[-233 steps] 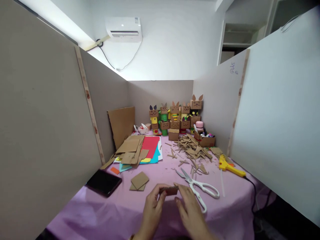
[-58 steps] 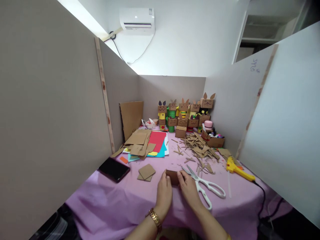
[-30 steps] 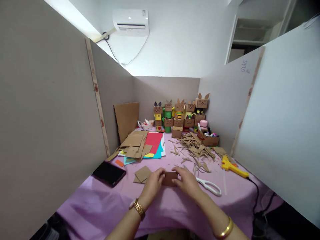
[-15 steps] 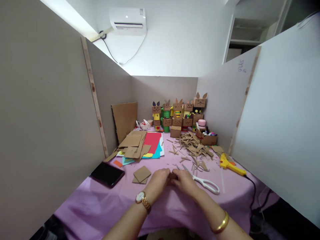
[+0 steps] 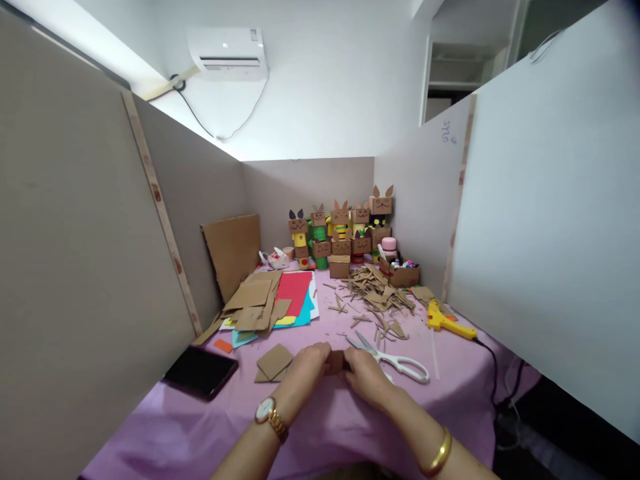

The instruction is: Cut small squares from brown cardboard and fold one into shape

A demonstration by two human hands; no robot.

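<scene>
Between my two hands is a small brown cardboard piece (image 5: 335, 363), low over the front of the table; its full shape is partly hidden by my fingers. My left hand (image 5: 309, 369) grips its left side and wears a watch at the wrist. On the right side, my right hand (image 5: 367, 377) has its fingers closed on the same piece. White-handled scissors (image 5: 400, 363) lie beside my right hand with their blades partly open. Left of my left hand, flat cardboard squares (image 5: 274, 362) overlap on the pink cloth.
A black phone (image 5: 201, 371) lies at left, near stacked cardboard sheets (image 5: 250, 293) and red paper (image 5: 295, 290). Cardboard scraps (image 5: 377, 288) cover the right middle. A yellow glue gun (image 5: 450, 325) with a cord lies at right. Cardboard animal figures (image 5: 341, 227) stand at the back.
My fingers have shifted, so more of the cardboard piece shows between my hands. The whole view has turned slightly to the right; the things on the table lie as before.
</scene>
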